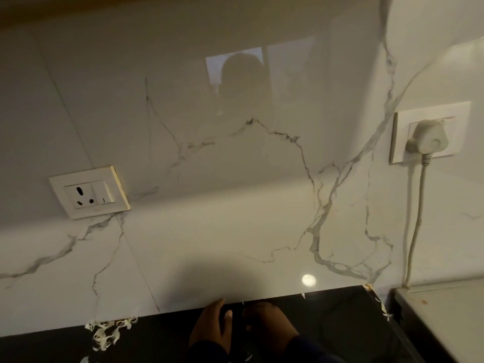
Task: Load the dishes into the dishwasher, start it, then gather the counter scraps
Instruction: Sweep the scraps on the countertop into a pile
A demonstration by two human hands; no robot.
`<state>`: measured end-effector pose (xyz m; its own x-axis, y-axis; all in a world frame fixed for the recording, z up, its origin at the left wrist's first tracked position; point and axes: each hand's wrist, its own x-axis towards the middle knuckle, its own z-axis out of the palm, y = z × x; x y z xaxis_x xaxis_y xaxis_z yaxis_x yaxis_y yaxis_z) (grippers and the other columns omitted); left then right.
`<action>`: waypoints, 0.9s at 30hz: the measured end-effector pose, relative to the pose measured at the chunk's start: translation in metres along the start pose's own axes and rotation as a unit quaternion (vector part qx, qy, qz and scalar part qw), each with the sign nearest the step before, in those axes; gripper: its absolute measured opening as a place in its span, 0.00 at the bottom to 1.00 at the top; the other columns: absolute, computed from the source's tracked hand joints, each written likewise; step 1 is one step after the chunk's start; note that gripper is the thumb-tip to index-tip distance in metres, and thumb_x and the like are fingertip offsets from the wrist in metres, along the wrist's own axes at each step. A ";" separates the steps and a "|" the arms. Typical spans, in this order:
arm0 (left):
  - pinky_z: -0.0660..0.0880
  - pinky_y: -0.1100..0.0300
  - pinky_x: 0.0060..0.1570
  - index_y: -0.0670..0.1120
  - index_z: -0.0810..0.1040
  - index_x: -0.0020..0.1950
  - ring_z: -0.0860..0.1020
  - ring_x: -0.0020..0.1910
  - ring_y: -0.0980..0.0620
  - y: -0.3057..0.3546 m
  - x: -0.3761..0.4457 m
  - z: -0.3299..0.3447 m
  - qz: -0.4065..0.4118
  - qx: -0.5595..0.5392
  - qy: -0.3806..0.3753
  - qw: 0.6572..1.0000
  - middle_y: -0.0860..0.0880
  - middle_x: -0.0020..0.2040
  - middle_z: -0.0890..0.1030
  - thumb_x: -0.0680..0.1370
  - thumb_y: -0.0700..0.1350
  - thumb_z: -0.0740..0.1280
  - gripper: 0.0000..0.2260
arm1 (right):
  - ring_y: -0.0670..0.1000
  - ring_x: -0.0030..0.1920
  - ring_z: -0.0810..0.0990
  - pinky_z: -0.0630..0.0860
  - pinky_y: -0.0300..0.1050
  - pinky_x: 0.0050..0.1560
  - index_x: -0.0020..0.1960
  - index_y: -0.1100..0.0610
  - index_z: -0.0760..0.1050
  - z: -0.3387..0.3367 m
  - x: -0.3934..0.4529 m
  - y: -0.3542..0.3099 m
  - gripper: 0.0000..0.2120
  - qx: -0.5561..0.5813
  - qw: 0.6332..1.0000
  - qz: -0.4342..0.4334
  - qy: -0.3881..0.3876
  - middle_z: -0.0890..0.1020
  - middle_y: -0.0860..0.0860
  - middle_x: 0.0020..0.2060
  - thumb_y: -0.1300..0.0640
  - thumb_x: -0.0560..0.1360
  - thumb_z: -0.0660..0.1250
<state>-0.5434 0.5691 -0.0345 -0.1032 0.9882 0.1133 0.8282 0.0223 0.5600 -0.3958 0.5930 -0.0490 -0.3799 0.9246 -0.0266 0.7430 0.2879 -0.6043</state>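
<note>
Our two hands sit low in the frame, side by side on the dark counter (327,318), close against the foot of the marble wall (235,205). Our left hand (212,328) lies with its fingers fairly straight, reaching toward the wall, the thumb set apart toward the other hand; we see nothing gripped in it. Our right hand (267,326) has its fingers bent inward toward the left thumb. It may be pinching a small bit between them, but the light is too dim there and we cannot tell whether it holds anything.

The main heap of scraps (104,334), pale torn shreds, lies to the left of our hands, along the seam where counter meets wall. It runs roughly from the wall down toward the near edge, with loose strands spreading along the wall line. The left hand is the nearer one, though apart from the heap, with bare counter between. So we judge that the gathering turns on a sweep leftward, or on drawing that heap rightward toward the hands.

Smaller flecks (383,309) lie to the right, along the counter's far right edge, nearer the right hand.

Beyond these, a wall socket (90,192) sits above the heap, and a plug (427,138) with its cord hangs on the right wall.
</note>
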 end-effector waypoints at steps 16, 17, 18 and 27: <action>0.64 0.63 0.66 0.49 0.64 0.70 0.67 0.68 0.55 0.018 -0.080 -0.001 -0.010 0.002 -0.027 1.000 0.51 0.70 0.67 0.80 0.49 0.55 0.18 | 0.48 0.76 0.50 0.46 0.51 0.75 0.75 0.50 0.57 -0.024 -0.138 0.033 0.52 -0.033 0.989 0.138 0.034 0.56 0.47 0.75 0.23 0.58 0.41; 0.64 0.63 0.66 0.50 0.63 0.71 0.66 0.68 0.55 0.017 -0.084 -0.004 -0.010 0.008 -0.028 1.000 0.51 0.70 0.66 0.80 0.50 0.55 0.18 | 0.49 0.76 0.44 0.41 0.53 0.74 0.76 0.52 0.51 -0.022 -0.144 0.039 0.57 -0.084 0.985 0.152 0.012 0.50 0.49 0.76 0.23 0.54 0.35; 0.63 0.62 0.67 0.50 0.62 0.71 0.65 0.69 0.55 0.015 -0.088 -0.005 -0.011 0.011 -0.030 0.999 0.51 0.71 0.66 0.80 0.50 0.55 0.19 | 0.50 0.76 0.40 0.38 0.55 0.73 0.77 0.53 0.46 -0.018 -0.150 0.038 0.58 -0.116 0.981 0.153 -0.006 0.45 0.50 0.77 0.23 0.53 0.32; 0.61 0.61 0.69 0.48 0.62 0.72 0.63 0.71 0.53 0.006 -0.132 -0.025 -0.003 0.018 0.008 1.000 0.49 0.72 0.65 0.80 0.49 0.55 0.19 | 0.53 0.76 0.38 0.36 0.61 0.71 0.77 0.55 0.41 0.046 -0.160 -0.041 0.62 -0.174 0.978 0.026 -0.108 0.42 0.54 0.76 0.23 0.49 0.25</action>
<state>-0.5385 0.4345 -0.0255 -0.1162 0.9855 0.1239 0.8468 0.0331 0.5309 -0.3910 0.4215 -0.0562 -0.4167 0.8766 -0.2409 0.8925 0.3442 -0.2914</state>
